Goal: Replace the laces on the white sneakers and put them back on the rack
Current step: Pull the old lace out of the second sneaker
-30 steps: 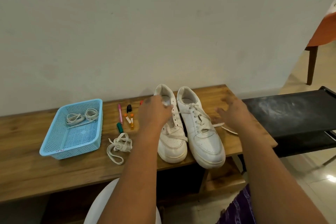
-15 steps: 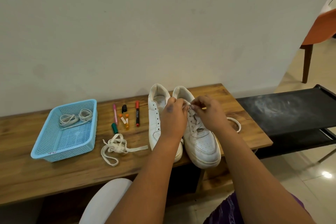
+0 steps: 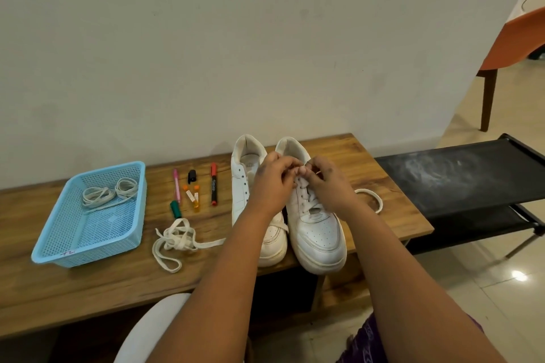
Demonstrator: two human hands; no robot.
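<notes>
Now both hands are converging on the right sneaker (image 3: 317, 215) at the desk's front edge: left hand (image 3: 272, 183) and right hand (image 3: 330, 183), spread a second ago, are seemingly pinching its lace (image 3: 306, 194) with narrowed fingers, so unlacing is starting.

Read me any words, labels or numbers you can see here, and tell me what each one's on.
None can be read.
Basket: pink handwritten mark on the front rim, illegible.
Red marker: print on the barrel, too small.
Left sneaker: insole print, blurred.
Orange vials: white labels, too small.
</notes>
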